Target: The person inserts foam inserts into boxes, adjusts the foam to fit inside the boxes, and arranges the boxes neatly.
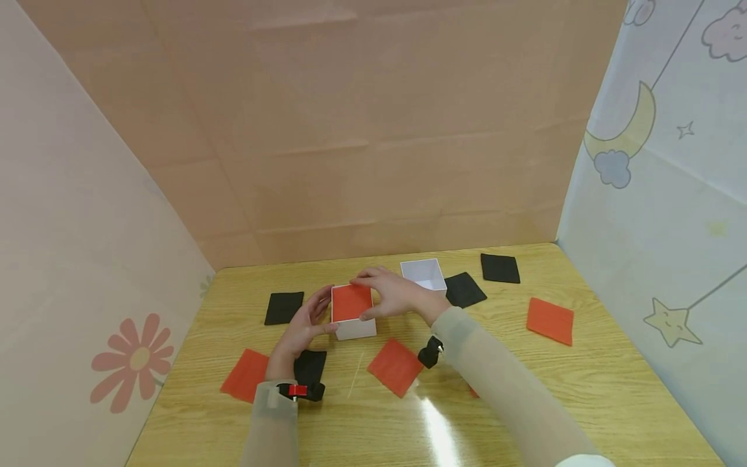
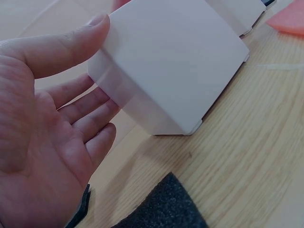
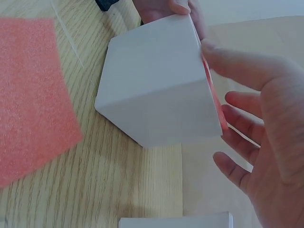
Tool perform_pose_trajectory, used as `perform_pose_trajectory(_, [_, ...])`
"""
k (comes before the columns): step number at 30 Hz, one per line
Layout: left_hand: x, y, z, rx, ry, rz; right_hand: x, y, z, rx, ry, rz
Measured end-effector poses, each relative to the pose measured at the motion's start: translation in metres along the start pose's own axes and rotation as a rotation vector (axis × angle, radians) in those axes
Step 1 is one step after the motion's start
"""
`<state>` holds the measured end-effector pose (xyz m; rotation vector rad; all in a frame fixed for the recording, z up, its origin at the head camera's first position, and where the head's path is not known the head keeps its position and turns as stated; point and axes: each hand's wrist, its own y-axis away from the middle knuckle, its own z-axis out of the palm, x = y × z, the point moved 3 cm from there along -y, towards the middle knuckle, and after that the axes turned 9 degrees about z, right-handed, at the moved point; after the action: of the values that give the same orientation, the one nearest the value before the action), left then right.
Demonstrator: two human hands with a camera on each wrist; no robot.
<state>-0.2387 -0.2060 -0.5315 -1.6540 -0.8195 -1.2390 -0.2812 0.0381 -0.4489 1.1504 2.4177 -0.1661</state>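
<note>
**Desk:** What do you have, biggest thing first?

**Me:** The wooden table (image 1: 525, 402), walled in by paper backdrops. Near its middle stands a white box (image 1: 355, 327) with a red foam square (image 1: 351, 301) lying across its open top. I judge the step in hand is seating that square into the box.

**Desk:** And the hands?

**Me:** My left hand (image 1: 303, 324) is against the box's left wall, fingers (image 2: 90, 107) nearly straight and spread, thumb on the upper edge; it steadies more than it grips. My right hand (image 1: 391, 293) reaches over the far and right edges, fingers (image 3: 237, 102) loosely extended, touching the rim and the foam's edge. Neither closes round anything.

**Desk:** What does the next move call for?

**Me:** I'd say an even push downward on the foam while the left keeps the box from sliding.

**Desk:** Anything in the way?

**Me:** A second white box (image 1: 424, 274) just behind my right hand, empty. Black foam squares (image 1: 500, 268) and more red foam squares (image 1: 550, 320) lie scattered around, one black piece under my left wrist. Nothing blocks the box.
</note>
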Motion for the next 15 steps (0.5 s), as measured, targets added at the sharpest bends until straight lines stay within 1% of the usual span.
perform_pose_trajectory(5, [0.0000,-0.0003,-0.0005,0.003,0.007,-0.013,0.0043,0.0008,-0.0023,0.041,0.002,0.022])
perform_pose_trajectory(8, [-0.0008,-0.0003,-0.0008,0.005,-0.002,-0.023,0.0050,0.0007,-0.0042,0.065,0.022,0.041])
perform_pose_trajectory(15, [-0.0008,0.0001,-0.0004,0.010,-0.009,-0.024,0.0021,-0.0031,-0.0023,0.068,0.105,0.025])
